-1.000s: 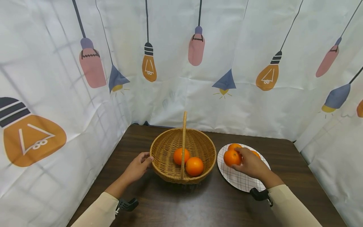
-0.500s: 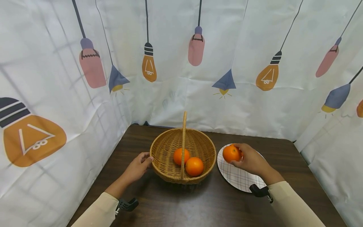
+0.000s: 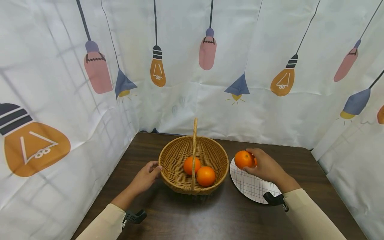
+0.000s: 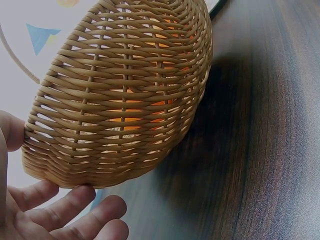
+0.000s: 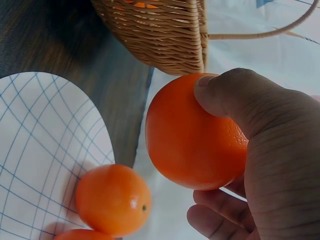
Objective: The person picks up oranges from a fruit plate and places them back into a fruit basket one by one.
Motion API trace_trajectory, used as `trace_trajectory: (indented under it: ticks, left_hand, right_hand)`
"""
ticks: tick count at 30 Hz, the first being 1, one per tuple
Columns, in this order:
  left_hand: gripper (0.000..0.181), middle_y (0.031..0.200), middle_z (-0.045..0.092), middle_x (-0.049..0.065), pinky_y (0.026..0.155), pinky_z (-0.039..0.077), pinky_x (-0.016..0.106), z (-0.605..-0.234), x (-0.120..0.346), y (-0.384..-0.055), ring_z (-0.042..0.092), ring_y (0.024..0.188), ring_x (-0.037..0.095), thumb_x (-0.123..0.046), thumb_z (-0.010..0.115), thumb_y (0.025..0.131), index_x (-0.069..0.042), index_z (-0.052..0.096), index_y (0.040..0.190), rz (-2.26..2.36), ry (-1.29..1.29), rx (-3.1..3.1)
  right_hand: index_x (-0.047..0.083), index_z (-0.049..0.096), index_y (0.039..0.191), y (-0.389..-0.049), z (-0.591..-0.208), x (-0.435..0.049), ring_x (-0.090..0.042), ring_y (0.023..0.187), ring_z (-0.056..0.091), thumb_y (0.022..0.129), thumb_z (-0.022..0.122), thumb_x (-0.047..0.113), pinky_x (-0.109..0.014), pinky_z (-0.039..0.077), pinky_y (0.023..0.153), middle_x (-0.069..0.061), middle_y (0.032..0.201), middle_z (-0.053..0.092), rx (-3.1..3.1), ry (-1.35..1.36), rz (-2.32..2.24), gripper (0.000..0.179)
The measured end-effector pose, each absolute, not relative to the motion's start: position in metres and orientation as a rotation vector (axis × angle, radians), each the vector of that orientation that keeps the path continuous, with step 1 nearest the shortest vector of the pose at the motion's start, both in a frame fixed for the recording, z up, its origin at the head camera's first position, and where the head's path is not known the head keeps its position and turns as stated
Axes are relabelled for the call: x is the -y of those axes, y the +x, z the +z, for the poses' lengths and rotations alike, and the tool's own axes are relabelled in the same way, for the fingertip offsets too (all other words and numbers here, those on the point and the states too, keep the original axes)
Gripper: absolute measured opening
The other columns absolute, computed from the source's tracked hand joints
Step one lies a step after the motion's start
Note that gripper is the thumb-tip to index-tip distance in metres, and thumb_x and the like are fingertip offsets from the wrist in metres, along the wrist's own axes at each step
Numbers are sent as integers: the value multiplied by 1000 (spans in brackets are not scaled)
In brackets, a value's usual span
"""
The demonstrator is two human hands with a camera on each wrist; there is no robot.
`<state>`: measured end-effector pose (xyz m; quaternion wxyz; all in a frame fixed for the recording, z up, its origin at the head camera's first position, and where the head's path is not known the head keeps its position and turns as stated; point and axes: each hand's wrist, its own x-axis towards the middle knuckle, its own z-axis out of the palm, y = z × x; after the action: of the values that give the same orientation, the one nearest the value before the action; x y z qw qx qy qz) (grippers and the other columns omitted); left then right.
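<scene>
At the left side of a wicker basket, my left hand pinches the rim, its thumb on one side and fingers on the other. Two oranges lie inside: one behind the handle, the other orange closer to the front. My right hand grips a third orange, raised over the far part of a white checked plate. In the right wrist view, an orange sits on the plate, with part of another orange beside it at the frame's bottom edge.
Everything stands on a dark wooden table. The basket's tall handle arches over its middle. Behind the table and along both sides hangs a white curtain printed with lamps and bulbs.
My right hand has lifted the orange off the plate, moving it up and slightly left. The left hand and the basket have stayed in place.
</scene>
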<state>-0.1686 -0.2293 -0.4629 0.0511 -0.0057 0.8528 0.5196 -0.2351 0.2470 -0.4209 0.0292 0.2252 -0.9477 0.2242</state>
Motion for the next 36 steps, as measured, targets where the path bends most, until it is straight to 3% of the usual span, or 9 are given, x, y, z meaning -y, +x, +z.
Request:
trace_trajectory:
  ticks: [21, 36]
  left_hand:
    - [51, 133, 61, 21, 91, 55, 51, -463, 229, -169, 66, 111, 33, -33, 49, 110, 3, 45, 147, 1580, -37, -2592]
    - [53, 132, 61, 24, 89, 56, 51, -461, 228, -169, 64, 113, 36, -34, 50, 109, 4, 44, 146, 1559, -36, -2595]
  right_hand:
    - [1, 47, 149, -240, -402, -233, -35, 116, 60, 86, 84, 36, -55, 51, 94, -21, 146, 51, 2906, 732, 673, 81]
    - [2, 46, 150, -244, -394, -223, -31, 112, 60, 85, 85, 38, -51, 54, 92, -18, 147, 49, 2911, 726, 748, 83]
